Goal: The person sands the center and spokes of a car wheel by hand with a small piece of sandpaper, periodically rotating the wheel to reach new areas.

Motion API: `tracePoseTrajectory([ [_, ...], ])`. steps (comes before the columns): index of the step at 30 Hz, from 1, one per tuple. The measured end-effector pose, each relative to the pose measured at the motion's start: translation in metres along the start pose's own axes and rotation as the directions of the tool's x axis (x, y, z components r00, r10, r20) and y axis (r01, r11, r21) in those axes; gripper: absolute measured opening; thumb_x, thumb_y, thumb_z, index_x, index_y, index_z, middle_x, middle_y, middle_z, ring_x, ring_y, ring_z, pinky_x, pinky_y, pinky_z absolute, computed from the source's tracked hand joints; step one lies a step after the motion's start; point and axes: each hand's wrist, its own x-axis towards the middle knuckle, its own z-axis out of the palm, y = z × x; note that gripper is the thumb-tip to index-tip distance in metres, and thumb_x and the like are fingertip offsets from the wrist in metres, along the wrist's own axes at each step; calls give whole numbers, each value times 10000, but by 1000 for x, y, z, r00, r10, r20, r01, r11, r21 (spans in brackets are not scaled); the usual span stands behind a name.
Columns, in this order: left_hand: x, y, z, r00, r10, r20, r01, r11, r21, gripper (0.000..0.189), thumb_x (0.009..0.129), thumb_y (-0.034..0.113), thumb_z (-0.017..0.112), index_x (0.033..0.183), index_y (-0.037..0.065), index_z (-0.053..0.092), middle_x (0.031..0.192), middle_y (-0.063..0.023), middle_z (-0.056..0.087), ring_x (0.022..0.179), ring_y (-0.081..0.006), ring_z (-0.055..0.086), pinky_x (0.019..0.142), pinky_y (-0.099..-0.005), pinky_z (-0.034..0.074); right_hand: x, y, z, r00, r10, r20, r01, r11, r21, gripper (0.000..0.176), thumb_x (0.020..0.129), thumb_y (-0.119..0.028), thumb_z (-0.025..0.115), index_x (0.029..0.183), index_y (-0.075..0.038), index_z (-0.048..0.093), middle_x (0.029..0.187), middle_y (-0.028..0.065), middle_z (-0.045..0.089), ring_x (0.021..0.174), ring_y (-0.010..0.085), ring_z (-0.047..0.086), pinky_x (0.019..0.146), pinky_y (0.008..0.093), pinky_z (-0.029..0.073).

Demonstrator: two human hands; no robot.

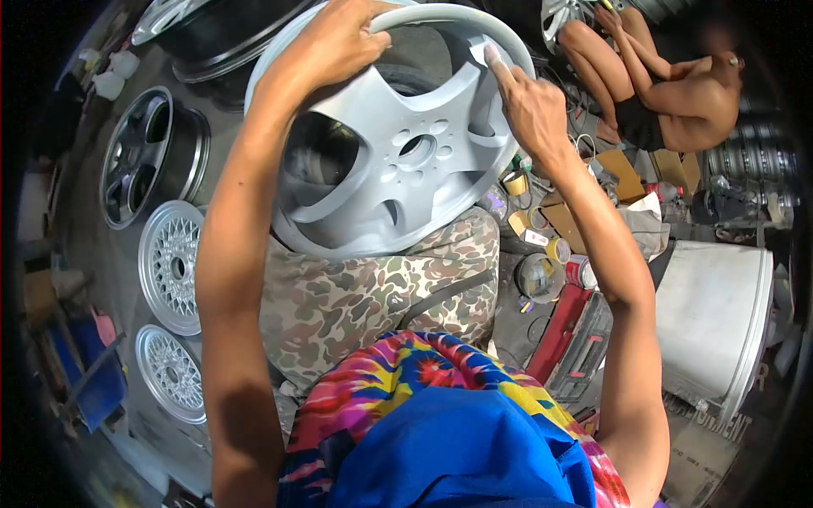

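Observation:
A large grey wheel rim (428, 179) with wide spokes leans tilted against my legs in camouflage trousers (373, 292). My left hand (339, 46) is closed over the rim's upper left edge, thumb and fingers curled around it. At the upper right, my right hand (532, 106) presses its extended fingers on a spoke near the outer lip. Under those fingertips is a small pale sheet (479, 54), which looks like sandpaper; its exact kind is hard to make out. The grey surface looks matte and even.
To the left stand a dark wheel (135, 157) and two silver mesh wheels (174, 267). A white bucket (711, 322) lies at right, beside a red toolbox (561, 334), tape rolls and cardboard (622, 173). Another person (677, 102) sits at upper right with a wheel.

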Motion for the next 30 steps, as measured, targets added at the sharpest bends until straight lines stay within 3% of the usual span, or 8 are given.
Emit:
tracePoseTrajectory([
  [2,6,-9,6,952,269,-148,-287,950,-120,355,804,50,558,1127,-9,693,946,-264,705,821,-371,667,755,-420,516,10,5,3,1000,3,-25,-2,1000,8,659,882,-59,601,1522,-167,482,862,77,666,625,259,670,569,367,531],
  [6,-3,14,-11,999,-11,37,16,990,-137,387,806,37,540,1161,-6,687,1046,-260,713,937,-351,692,851,-401,521,7,10,-4,997,-79,-9,80,996,30,689,866,-57,611,1532,-159,467,845,82,647,635,248,674,568,362,525],
  [10,-2,19,-9,998,-17,53,24,992,-126,394,807,37,538,1170,-6,687,1043,-260,714,934,-335,695,849,-395,521,12,15,-10,980,-174,95,182,979,-91,581,902,-108,590,1475,-59,504,875,83,663,635,232,689,560,342,538],
  [12,0,15,-9,982,177,-66,-186,966,-180,384,809,50,544,1161,-10,687,1008,-263,709,861,-326,685,773,-408,516,24,15,-3,979,-200,31,203,970,-134,603,897,-105,591,1488,-48,489,857,66,654,627,220,684,563,333,541],
  [17,-4,20,-17,991,-92,98,97,994,-50,401,807,48,534,1173,-12,686,997,-279,706,878,-373,683,806,-418,522,12,16,-19,954,-272,122,288,946,-145,604,893,-97,584,1482,-18,477,862,74,675,646,214,698,557,323,549],
  [20,-1,11,-4,982,147,-119,-171,957,-233,328,805,74,549,1083,-33,686,887,-293,680,793,-391,665,724,-454,504,29,19,-9,959,-274,67,282,946,-161,711,887,-62,574,1573,-90,392,882,78,635,645,227,671,576,333,533],
  [24,-3,2,-8,999,-7,41,7,1000,-12,385,801,47,540,1152,-15,685,996,-286,697,884,-386,680,799,-431,521,20,21,-16,938,-308,159,331,933,-144,664,902,-84,575,1546,-49,413,885,87,641,652,227,673,598,330,537],
  [30,2,9,-7,957,242,-157,-280,912,-300,303,797,73,570,1057,-33,684,856,-288,671,778,-378,666,731,-455,508,51,28,-4,873,-396,286,471,837,-280,583,939,-104,573,1500,-4,448,897,86,663,668,201,704,546,339,522],
])
